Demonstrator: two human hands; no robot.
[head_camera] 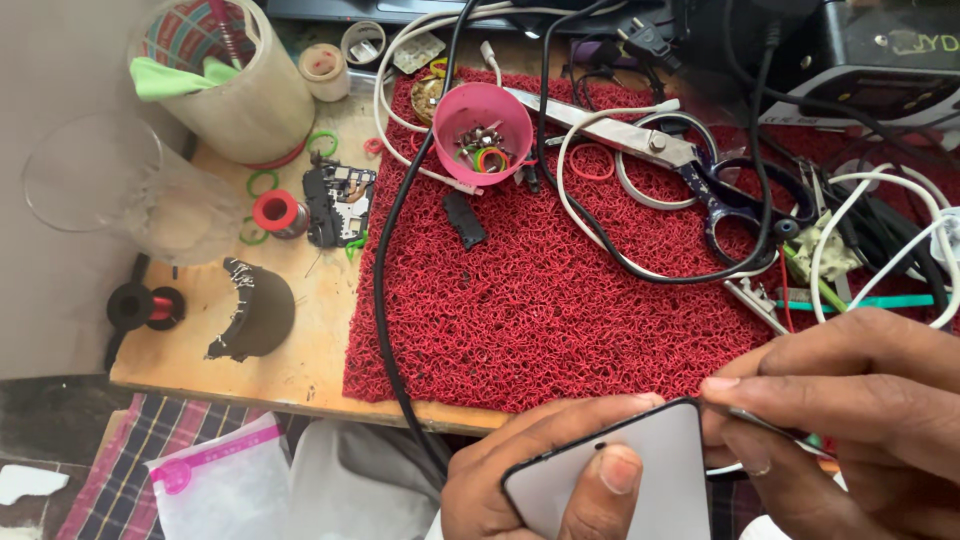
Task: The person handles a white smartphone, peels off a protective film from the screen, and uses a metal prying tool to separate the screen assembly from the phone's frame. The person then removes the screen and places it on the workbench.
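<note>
Scissors [680, 160] and pink cup [483, 118] on red mat [560, 300].

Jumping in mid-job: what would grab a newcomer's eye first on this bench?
First, the red looped mat filling the middle of the table. On it near the top stand a pink cup of small parts and large scissors among tangled cables. At the bottom edge, the left hand holds a grey phone while the right hand presses a thin metal tool against its corner.

A wooden table [310, 330] carries a red looped mat [560, 300] over its right part. On the bare wood, at nine o'clock from the mat, lie a black circuit board [337, 203], a clear glass [130, 190] and a black cap [255, 312]. Scissors [660, 150] and a pink cup [483, 120] rest at twelve o'clock on the mat.
</note>
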